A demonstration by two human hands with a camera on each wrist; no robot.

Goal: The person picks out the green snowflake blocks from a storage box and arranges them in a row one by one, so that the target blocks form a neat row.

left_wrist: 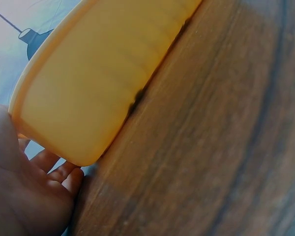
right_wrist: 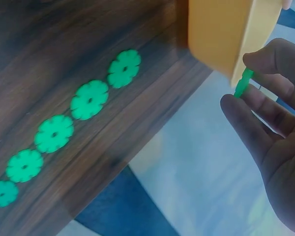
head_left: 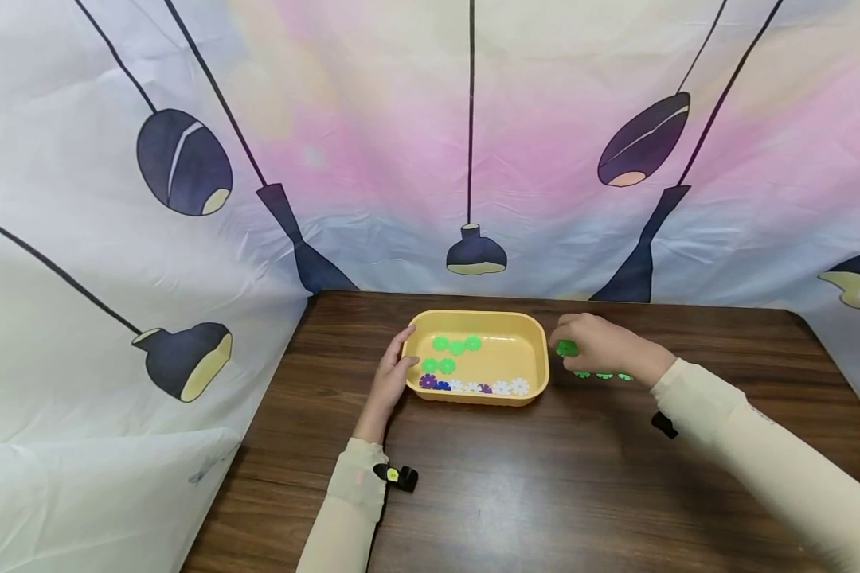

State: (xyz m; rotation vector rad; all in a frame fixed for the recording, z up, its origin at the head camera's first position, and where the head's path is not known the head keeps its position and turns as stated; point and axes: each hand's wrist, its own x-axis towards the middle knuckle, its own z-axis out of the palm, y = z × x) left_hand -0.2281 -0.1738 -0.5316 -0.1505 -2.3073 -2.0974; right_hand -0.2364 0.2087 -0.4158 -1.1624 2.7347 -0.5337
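Observation:
My left hand (head_left: 389,380) grips the left end of a yellow plastic tray (head_left: 502,317), thumb over the rim. In the left wrist view, its fingers lie along the tray's outer wall (left_wrist: 83,83). Just beyond the tray's right end, my right hand (head_left: 605,344) pinches a green snowflake disc (right_wrist: 244,82) between thumb and fingers, its thin edge facing the right wrist camera. Beneath that hand, several more green discs (right_wrist: 54,133) lie in a row on the table. Inside the tray are green discs (head_left: 457,348) toward the left, with white (head_left: 519,387), purple (head_left: 428,381) and blue (head_left: 442,385) ones along the near wall.
The dark wooden table (head_left: 516,477) carries the tray near its back edge. Behind it hangs a pastel cloth (head_left: 394,119) printed with dark lamps, which also runs down the left side. Black wrist cameras (head_left: 401,477) are strapped over the pale sleeves (head_left: 361,493).

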